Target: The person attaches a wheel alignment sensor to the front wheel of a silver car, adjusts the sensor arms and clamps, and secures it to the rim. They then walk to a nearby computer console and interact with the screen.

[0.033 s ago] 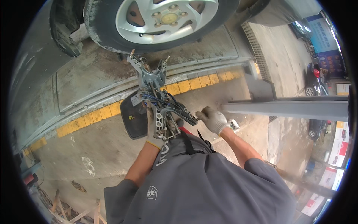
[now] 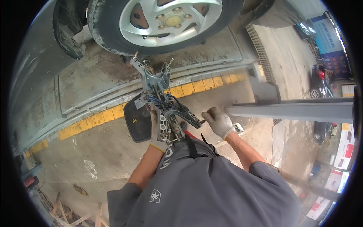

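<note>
In front of my body I hold a grey metal wheel-alignment clamp [image 2: 155,80] with several arms, brass-tipped pins at its far end and a blue cord near its middle. A flat black target panel [image 2: 137,123] with a yellow marking is fixed at its left side. My left hand [image 2: 155,126], in a pale work glove, grips the clamp's near left side; its fingers are partly hidden behind the frame. My gloved right hand [image 2: 218,122] is closed in a pinch at the tip of the near right arm, on a small dark pin [image 2: 202,122]. Beyond the clamp stands a car wheel [image 2: 170,22] with silver spokes.
A grey lift platform [image 2: 94,83] with a yellow-striped edge [image 2: 89,120] runs under the wheel. To the right a grey lift beam [image 2: 298,110] reaches across, near a floor grating [image 2: 261,49]. A small white object [image 2: 238,129] lies beyond my right wrist. Parked cars stand farther right.
The view has shifted very slightly; both hands keep the same hold on the clamp.
</note>
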{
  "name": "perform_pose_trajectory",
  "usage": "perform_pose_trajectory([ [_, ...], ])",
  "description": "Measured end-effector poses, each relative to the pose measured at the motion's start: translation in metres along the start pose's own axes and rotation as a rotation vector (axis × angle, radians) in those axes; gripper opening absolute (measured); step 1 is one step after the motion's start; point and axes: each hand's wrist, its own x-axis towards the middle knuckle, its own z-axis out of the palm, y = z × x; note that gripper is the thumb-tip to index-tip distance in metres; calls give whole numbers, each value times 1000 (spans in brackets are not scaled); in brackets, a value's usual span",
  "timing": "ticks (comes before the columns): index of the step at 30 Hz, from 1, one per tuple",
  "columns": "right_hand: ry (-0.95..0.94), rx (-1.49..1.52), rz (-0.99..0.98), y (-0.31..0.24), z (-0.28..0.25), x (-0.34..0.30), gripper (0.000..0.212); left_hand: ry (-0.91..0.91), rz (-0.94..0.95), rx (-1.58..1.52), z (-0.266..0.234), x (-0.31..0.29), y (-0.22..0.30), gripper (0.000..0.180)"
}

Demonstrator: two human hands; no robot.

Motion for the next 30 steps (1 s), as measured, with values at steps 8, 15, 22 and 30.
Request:
perform_pose_trajectory([
  [8,144,217,-34,-13,29,-27,58,165,-306,119,-23,-15,34,101],
  [15,-81,477,43,-31,43,-30,61,147,-277,230,-16,-32,46,60],
  [22,-106,535,-100,-40,38,23,71,-177,-311,-89,-27,-30,37,34],
  [30,-407,472,-245,-85,54,74,91,43,62,262,-23,-105,-32,43],
])
